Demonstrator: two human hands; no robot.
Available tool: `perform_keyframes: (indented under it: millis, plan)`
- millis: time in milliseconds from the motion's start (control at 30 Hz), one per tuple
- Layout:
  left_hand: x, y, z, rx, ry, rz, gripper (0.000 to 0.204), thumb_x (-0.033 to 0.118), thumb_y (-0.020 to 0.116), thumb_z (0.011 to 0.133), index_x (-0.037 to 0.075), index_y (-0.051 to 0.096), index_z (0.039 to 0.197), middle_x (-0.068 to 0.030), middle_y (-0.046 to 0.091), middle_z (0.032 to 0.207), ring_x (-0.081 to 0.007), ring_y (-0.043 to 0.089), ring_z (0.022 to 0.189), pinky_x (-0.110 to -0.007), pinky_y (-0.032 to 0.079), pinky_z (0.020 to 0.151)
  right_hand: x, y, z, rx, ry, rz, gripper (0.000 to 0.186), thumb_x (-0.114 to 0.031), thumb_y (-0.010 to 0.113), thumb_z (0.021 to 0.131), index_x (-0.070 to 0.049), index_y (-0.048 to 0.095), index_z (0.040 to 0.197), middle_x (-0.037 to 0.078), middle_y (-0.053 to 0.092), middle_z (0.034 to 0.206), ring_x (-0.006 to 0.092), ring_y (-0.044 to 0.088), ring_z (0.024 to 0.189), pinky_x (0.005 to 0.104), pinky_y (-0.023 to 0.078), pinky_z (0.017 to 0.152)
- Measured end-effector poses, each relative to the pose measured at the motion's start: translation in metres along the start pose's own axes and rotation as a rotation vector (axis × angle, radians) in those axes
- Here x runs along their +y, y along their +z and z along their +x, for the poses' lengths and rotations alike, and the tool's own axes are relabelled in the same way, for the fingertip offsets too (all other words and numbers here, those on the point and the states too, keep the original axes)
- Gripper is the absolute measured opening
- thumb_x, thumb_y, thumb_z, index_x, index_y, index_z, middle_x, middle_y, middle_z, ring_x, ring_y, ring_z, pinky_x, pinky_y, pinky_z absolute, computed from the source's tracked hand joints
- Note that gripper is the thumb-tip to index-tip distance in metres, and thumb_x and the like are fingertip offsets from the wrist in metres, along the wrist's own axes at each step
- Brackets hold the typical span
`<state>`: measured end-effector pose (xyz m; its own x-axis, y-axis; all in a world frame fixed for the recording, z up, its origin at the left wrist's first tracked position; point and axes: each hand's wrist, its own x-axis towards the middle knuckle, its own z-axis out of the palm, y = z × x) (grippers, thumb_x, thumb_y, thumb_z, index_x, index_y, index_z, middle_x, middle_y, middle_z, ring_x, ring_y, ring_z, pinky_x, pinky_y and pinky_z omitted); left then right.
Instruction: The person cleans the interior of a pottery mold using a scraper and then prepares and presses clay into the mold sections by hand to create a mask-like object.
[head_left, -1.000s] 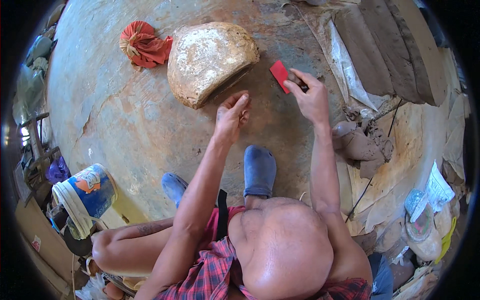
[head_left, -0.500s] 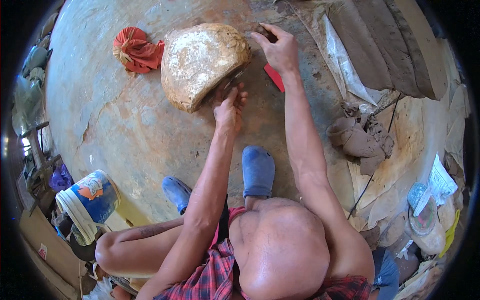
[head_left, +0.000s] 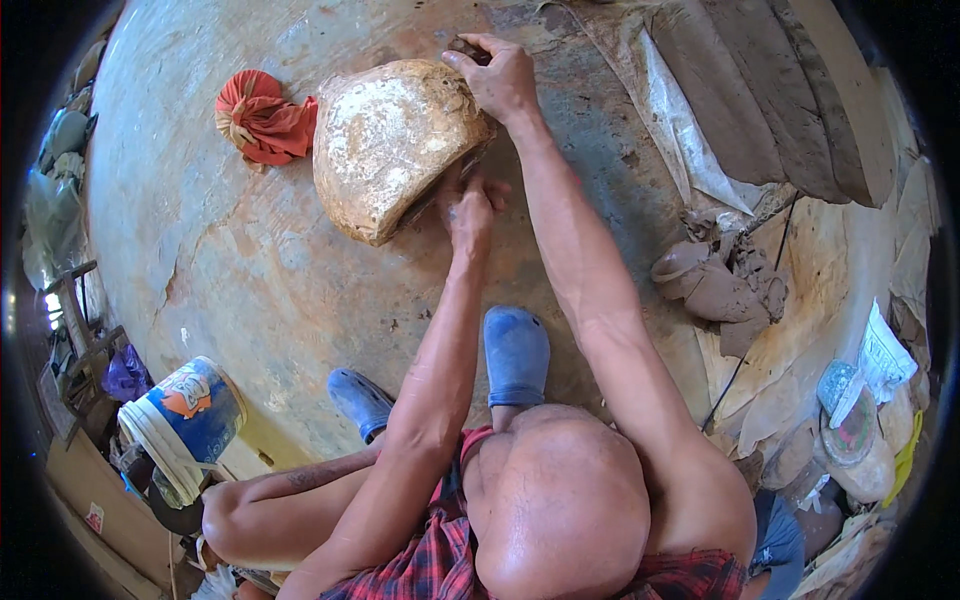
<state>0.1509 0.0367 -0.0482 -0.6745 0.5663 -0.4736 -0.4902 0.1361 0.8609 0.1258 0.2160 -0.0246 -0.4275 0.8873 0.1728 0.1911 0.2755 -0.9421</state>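
A rounded, crusty white-and-tan block (head_left: 385, 150) lies on the floor, a dark opening along its lower right edge. My right hand (head_left: 500, 80) is at its upper right corner, fingers closed on a small dark lump (head_left: 466, 48). My left hand (head_left: 470, 210) reaches into the lower opening, fingers curled and partly hidden; what they grip is unclear. A red cloth bundle (head_left: 262, 115) touches the block's left side. The red card seen earlier is out of sight.
Grey clay slabs (head_left: 760, 95) and plastic sheeting (head_left: 670, 110) lie at upper right, a clay heap (head_left: 720, 290) below. A blue-and-white bucket (head_left: 180, 420) sits at lower left. My blue clogs (head_left: 515, 350) are on the concrete floor (head_left: 240, 280); clutter lines both sides.
My right hand has let go of the red card and moved up and left to the block's corner. My left hand has slid up into the opening; the block appears slightly lower in view.
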Motion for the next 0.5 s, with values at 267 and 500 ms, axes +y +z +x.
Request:
perform_keyframes:
  millis: [267,500]
  plan:
    - [0.006,-0.010,0.000,-0.237,-0.053,0.154,0.074,0.013,0.068,0.094,0.005,0.038,0.161,-0.0013,0.062,0.071,-0.0101,0.055,0.059,-0.027,0.043,0.053,0.008,0.027,-0.001,0.133,-0.015,-0.037,0.036,-0.029,0.082,0.091,-0.005,0.078,0.117,0.014,0.082,0.105,0.0230,0.079,0.094,0.0366,0.060,0.086]
    - [0.012,-0.011,0.016,-0.312,-0.109,0.282,0.079,0.015,0.070,0.093,0.006,0.034,0.163,-0.0013,0.064,0.074,-0.0082,0.054,0.058,-0.027,0.042,0.052,0.014,0.025,-0.003,0.120,0.055,-0.009,0.038,-0.028,0.081,0.092,-0.002,0.076,0.119,0.016,0.080,0.102,0.0247,0.078,0.092,0.0377,0.060,0.083]
